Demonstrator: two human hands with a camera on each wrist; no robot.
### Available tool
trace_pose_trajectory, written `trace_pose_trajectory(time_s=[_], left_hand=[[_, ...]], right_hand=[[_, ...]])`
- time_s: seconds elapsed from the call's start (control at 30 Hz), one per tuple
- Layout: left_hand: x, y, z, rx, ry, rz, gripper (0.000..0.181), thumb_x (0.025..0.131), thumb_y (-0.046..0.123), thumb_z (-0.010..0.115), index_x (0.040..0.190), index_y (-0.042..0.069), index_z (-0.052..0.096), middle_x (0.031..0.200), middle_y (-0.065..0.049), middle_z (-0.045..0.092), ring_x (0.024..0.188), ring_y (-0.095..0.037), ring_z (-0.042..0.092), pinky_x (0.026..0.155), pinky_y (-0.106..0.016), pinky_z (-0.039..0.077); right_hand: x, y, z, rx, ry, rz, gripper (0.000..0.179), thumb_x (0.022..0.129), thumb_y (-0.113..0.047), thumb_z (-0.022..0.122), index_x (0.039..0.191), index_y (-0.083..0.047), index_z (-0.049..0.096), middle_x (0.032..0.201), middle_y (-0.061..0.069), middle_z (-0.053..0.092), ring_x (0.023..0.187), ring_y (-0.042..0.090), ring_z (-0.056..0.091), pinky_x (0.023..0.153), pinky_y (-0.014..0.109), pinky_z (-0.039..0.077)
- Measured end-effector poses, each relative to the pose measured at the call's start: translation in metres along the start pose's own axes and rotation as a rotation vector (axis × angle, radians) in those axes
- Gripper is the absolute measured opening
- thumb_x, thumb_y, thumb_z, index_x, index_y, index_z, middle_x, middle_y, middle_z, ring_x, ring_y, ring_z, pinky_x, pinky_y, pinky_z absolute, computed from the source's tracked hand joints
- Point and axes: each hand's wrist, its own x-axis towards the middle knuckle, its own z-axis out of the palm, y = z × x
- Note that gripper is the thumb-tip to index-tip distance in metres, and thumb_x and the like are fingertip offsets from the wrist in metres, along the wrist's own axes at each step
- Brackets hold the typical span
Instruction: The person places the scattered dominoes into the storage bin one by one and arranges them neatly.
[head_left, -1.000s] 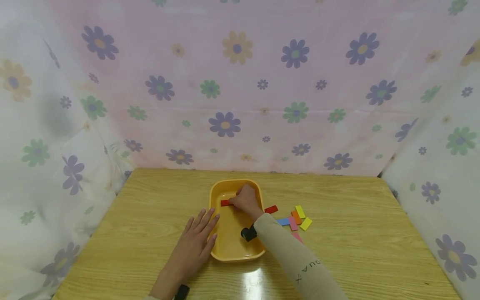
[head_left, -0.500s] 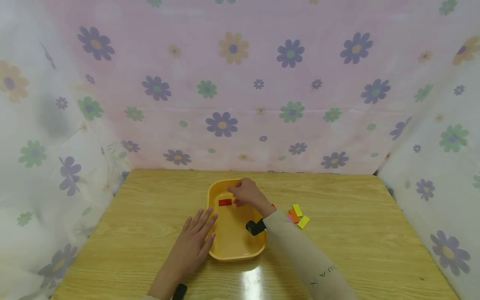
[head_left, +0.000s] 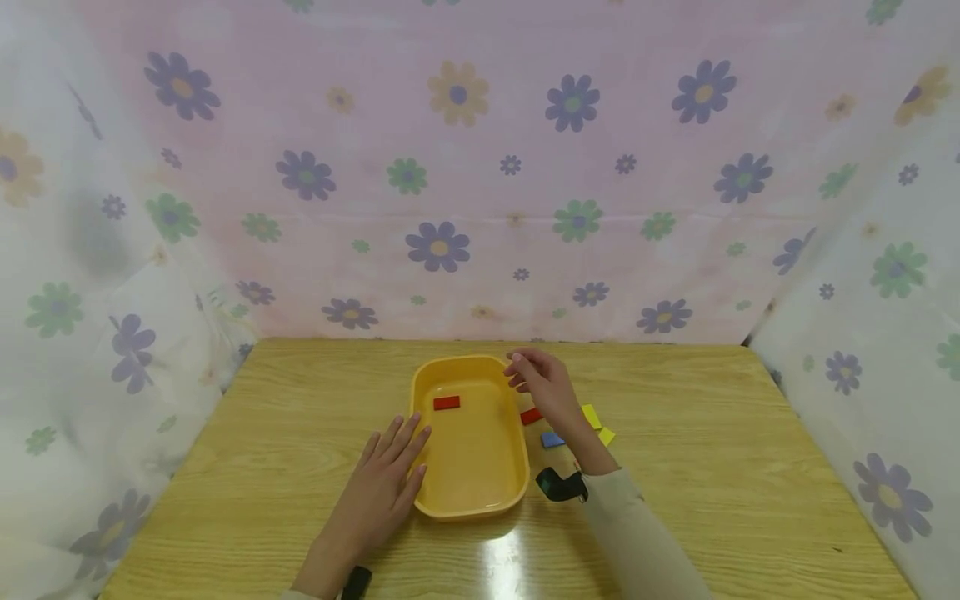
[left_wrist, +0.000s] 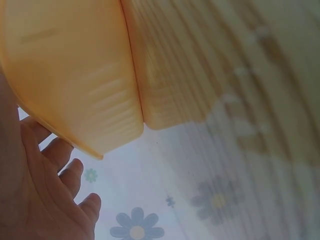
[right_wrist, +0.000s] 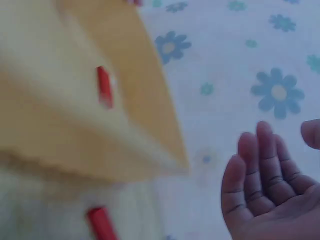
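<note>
A yellow-orange plastic tray (head_left: 472, 508) stands on the wooden table, with one red block (head_left: 447, 402) lying flat inside near its far end. My left hand (head_left: 382, 483) rests its spread fingers on the tray's left rim; in the left wrist view the fingers (left_wrist: 59, 152) lie along that rim. My right hand (head_left: 551, 392) hangs just past the tray's right rim, with nothing in it. In the right wrist view its fingers (right_wrist: 267, 175) are loosely bent and the thumb stands apart. Beneath and beside the right hand lie a second red block (head_left: 531, 415) and a blue block (head_left: 552, 439).
Yellow blocks (head_left: 591, 415) lie right of the right wrist, and the forearm hides part of the pile. A black wrist camera (head_left: 561, 485) sticks out from the right wrist. Flower-printed curtains (head_left: 480, 275) close off the back and sides of the wooden table (head_left: 315, 392).
My right hand has let go of the red block in the tray, lifted and moved right, out over the rim. The left hand stays on the left rim.
</note>
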Motion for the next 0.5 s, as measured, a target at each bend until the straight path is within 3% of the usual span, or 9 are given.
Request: trace_pose_trajectory(time_s=[0.2, 0.37, 0.5], left_hand=[[0.0, 0.0, -0.001, 0.001, -0.004, 0.0, 0.051, 0.105, 0.025, 0.055, 0.153, 0.009, 0.048, 0.164, -0.01, 0.033, 0.152, -0.037, 0.029, 0.119, -0.065, 0.024], [0.0, 0.001, -0.002, 0.002, 0.016, 0.01, 0.05, 0.104, 0.024, 0.056, 0.152, 0.008, 0.049, 0.163, -0.012, 0.037, 0.151, -0.039, 0.031, 0.118, -0.066, 0.026], [0.001, 0.0, -0.001, 0.01, 0.034, 0.024, 0.049, 0.104, 0.023, 0.056, 0.151, 0.007, 0.05, 0.162, -0.013, 0.039, 0.149, -0.04, 0.034, 0.117, -0.067, 0.027]], right_hand=[[-0.02, 0.034, -0.024, 0.038, 0.097, 0.0, 0.029, 0.108, -0.019, 0.051, 0.117, 0.003, 0.068, 0.097, 0.02, 0.07, 0.087, 0.031, 0.067, 0.083, 0.042, 0.061], [-0.04, 0.048, -0.048, -0.031, 0.094, -0.042, 0.027, 0.107, -0.016, 0.054, 0.115, 0.005, 0.068, 0.096, 0.022, 0.069, 0.086, 0.033, 0.068, 0.079, 0.04, 0.061], [-0.055, 0.056, -0.063, -0.066, 0.092, -0.031, 0.027, 0.106, -0.014, 0.055, 0.116, 0.009, 0.066, 0.095, 0.02, 0.07, 0.085, 0.026, 0.069, 0.076, 0.033, 0.061]])
